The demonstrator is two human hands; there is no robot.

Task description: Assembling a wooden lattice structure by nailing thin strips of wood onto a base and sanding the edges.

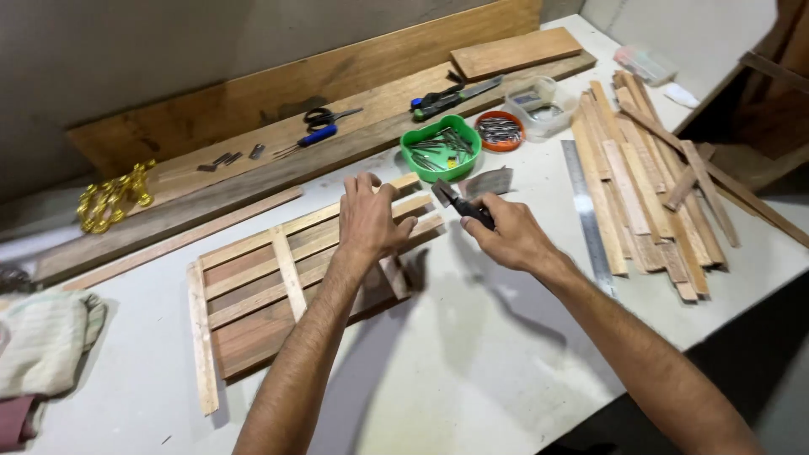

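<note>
the left hand lay spread and pressed flat on the slatted wooden panel, seemingly to steady it on the white table, while the right hand gripped dark pliers, their nose at the panel's near end, the green bowl of nails close behind.

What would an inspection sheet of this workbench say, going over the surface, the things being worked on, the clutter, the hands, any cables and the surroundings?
Surface: pale worktable, scuffed, with planks along the back.
Job's things: slatted wooden panel lying flat; dark-handled pliers.
Clutter: green bowl and orange dish of small metal parts, clear tub, steel ruler, pile of wood strips, scissors, gold chain, cloth.
Hands: left hand presses on the panel; right hand grips the pliers.
Cables: nothing seen.
Surroundings: grey wall behind; timber offcuts at right.
</note>
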